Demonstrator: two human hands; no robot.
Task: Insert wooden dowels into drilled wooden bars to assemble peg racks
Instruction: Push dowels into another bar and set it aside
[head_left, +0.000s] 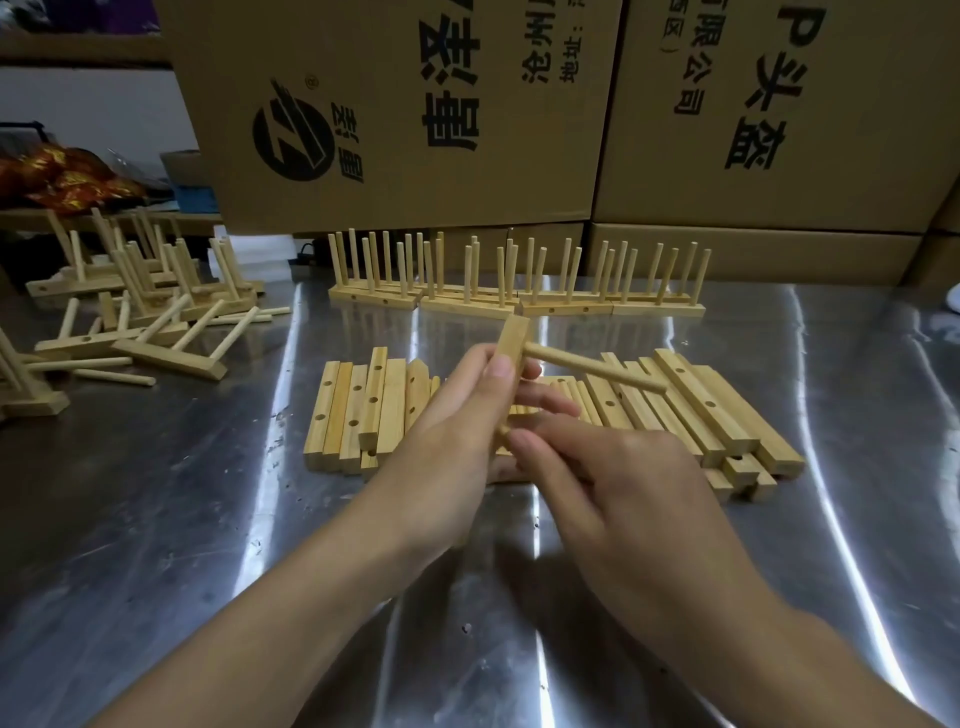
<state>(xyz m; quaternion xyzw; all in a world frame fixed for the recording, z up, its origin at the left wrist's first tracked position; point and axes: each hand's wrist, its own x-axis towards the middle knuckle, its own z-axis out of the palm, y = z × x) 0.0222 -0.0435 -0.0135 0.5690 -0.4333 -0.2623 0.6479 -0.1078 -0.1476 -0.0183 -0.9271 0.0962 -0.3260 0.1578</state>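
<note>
Gripping the bar in your left hand, you risk a crooked, jammed fit below the seated dowel if your right hand, its grip impossible to tell, pushes off-axis.

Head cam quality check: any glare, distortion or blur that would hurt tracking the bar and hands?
Head view: strong glare streaks run across the steel table; wide-angle distortion bows the cardboard boxes; the left hand, its bar and the right hand pinching a dowel look slightly soft; the far-left racks are softer.
</note>
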